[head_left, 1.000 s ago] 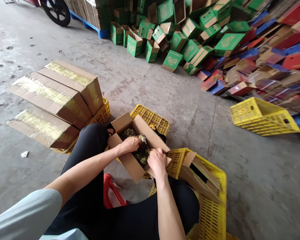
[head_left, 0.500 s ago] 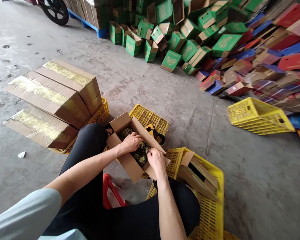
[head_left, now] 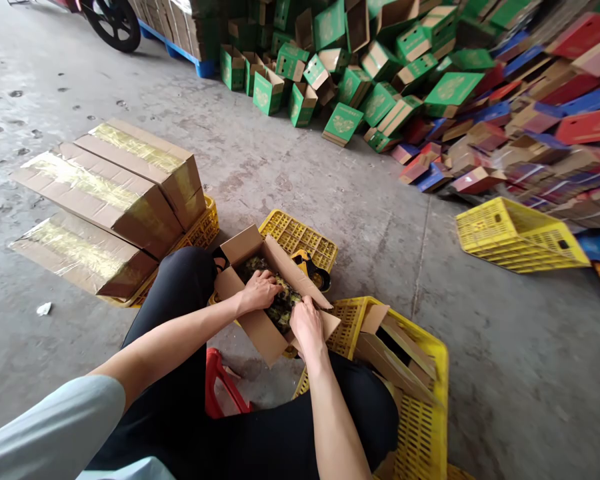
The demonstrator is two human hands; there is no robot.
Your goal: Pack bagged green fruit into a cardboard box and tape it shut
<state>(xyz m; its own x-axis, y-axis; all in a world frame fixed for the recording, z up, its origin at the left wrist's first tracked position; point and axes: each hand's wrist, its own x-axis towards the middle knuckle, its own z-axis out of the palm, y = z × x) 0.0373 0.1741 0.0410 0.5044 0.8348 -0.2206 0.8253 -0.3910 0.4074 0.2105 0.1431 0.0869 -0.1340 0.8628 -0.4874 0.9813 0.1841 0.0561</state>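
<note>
An open cardboard box [head_left: 260, 328] stands tilted between my knees with its flaps spread. Inside lies a glossy mass of dark and yellow-green pieces, seemingly in a clear plastic bag [head_left: 281, 312]. My left hand [head_left: 260, 291] reaches over the near left side, its curled fingers closed on the bag's top. At the right end, my right hand [head_left: 307, 325] is closed with fingertips against the bag; what they pinch is partly hidden. A tape dispenser [head_left: 311, 268] rests just beyond the box, on an upturned yellow crate [head_left: 300, 235].
Taped cartons [head_left: 115, 193] sit on a yellow crate at left. A yellow crate [head_left: 423, 427] holding a cardboard box [head_left: 400, 353] is by my right knee. Green boxes [head_left: 343, 122] and red-blue boxes [head_left: 480, 180] pile up behind. Another yellow crate [head_left: 520, 237] lies at right; something red [head_left: 223, 383] is below me.
My left hand has shifted slightly down and left over the bag. My right hand has moved a little left, with its fingers lower in the box. The box stays in place.
</note>
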